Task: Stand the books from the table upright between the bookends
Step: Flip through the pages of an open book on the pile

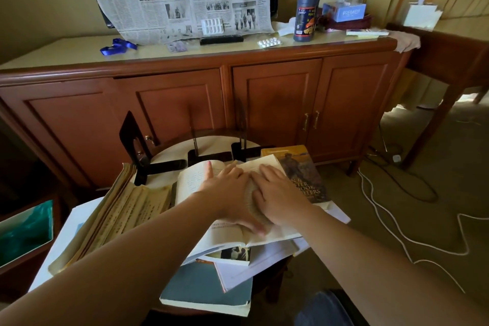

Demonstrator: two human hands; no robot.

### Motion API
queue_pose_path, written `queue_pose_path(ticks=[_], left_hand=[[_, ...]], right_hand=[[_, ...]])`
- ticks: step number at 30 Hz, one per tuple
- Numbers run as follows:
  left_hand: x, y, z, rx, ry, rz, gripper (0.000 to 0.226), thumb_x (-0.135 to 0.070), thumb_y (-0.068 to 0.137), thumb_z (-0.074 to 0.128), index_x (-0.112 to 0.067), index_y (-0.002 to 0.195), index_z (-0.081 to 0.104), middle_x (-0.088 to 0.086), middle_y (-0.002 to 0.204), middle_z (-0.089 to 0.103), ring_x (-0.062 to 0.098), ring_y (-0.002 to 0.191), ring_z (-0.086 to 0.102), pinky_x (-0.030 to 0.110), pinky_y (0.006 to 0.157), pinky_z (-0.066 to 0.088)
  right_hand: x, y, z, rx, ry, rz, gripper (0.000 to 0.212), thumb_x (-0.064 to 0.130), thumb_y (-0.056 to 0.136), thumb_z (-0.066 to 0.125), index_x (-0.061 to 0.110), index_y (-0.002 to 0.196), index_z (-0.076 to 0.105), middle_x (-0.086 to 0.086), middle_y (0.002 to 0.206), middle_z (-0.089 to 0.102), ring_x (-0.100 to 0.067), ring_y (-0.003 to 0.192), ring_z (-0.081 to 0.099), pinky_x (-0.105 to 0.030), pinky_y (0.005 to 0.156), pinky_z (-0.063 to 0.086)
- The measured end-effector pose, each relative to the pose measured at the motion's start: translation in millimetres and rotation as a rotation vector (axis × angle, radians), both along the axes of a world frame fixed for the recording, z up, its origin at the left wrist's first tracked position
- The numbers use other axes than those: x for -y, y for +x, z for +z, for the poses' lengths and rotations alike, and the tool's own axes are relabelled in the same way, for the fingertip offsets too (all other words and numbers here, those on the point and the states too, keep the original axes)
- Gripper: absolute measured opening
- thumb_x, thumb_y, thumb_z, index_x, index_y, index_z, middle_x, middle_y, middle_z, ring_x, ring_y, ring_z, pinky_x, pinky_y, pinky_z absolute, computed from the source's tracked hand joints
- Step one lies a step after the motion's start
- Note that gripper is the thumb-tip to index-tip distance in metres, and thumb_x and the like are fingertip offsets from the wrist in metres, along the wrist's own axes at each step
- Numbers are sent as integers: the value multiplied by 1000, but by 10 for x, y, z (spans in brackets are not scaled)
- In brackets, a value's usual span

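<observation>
Both hands are down on the open book (pixel 201 180) atop the pile. The left hand (pixel 227 193) lies flat with straight fingers on the left page; the right hand (pixel 277 193) presses its fingers on the fanned pages at the gutter, gripping nothing. Three black bookends (pixel 158 164) stand just behind with no book between them. The hands hide most of the print. The round counter (pixel 174 149) is largely buried; a brown-covered book (pixel 299 167) pokes out at right, title half covered.
</observation>
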State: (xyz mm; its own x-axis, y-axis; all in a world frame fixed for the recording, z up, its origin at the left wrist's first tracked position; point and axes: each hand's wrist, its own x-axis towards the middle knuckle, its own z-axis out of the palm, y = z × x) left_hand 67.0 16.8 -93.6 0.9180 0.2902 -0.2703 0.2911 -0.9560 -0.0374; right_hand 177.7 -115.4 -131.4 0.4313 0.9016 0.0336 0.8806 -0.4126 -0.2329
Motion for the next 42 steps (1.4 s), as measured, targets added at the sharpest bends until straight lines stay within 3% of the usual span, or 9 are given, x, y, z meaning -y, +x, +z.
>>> queue_pose_path(ticks=[3,7,12,16,23,28,33,38,42], left_hand=[[-28,8,-42,-4,-36,5,153,-105,45,59,-23,165,13,-3,175,7,21,161,-4,73,122,-1],[-28,-7,-41,-10,-66,8,151,-103,46,62,-23,165,12,-4,175,5,20,161,-2,74,122,-2],[-2,4,-25,-46,-45,23,155,-104,46,61,-20,166,7,-4,175,3,21,161,-1,74,122,-1],[23,5,-26,-36,-41,18,156,-104,45,61,-21,166,8,-4,175,3,20,161,0,74,122,-3],[11,-17,-52,-10,-47,17,160,-106,41,59,-21,166,4,-5,175,3,19,161,-1,74,121,-3],[20,-27,-27,-11,-55,19,158,-104,43,60,-20,166,6,-5,175,4,20,161,1,73,122,-3],[21,-35,-24,-18,-62,23,155,-102,47,63,-21,166,5,-3,175,3,21,161,0,73,122,-2],[2,-30,-43,-4,-76,30,154,-101,47,64,-21,166,8,-4,175,5,19,161,0,72,122,-3],[-5,-42,-70,15,-88,30,155,-103,46,62,-20,166,7,-5,175,3,19,161,-1,72,122,-3]], right_hand=[[-236,103,56,-10,-42,-71,61,43,109,24,10,160,24,-11,169,20,-27,155,15,-38,126,11],[-385,205,90,-22,-112,-106,67,48,107,19,7,161,21,-13,167,27,-28,153,25,-41,122,21],[-109,140,-103,46,-73,-48,80,52,98,-6,7,163,6,-11,172,0,-25,159,-4,-43,129,-1],[174,37,-275,31,-20,-41,76,50,101,-5,6,163,-1,-9,171,-13,-22,157,-19,-47,129,0],[588,-216,-446,25,22,-20,83,60,96,-18,8,161,-15,-9,169,-22,-22,156,-21,-44,129,-1],[507,-204,-236,99,-47,34,77,53,99,-6,10,164,1,-8,172,-7,-23,158,-12,-50,128,1],[98,51,-36,-7,-96,43,60,42,111,14,18,165,9,2,173,2,-15,158,-6,-54,127,1],[-251,253,17,-113,-161,-102,61,43,110,11,19,165,1,4,173,-7,-14,158,-10,-53,127,-6],[-217,205,-92,-87,-90,-165,64,43,108,8,14,164,-2,-1,173,-9,-17,158,-12,-52,127,-5]])
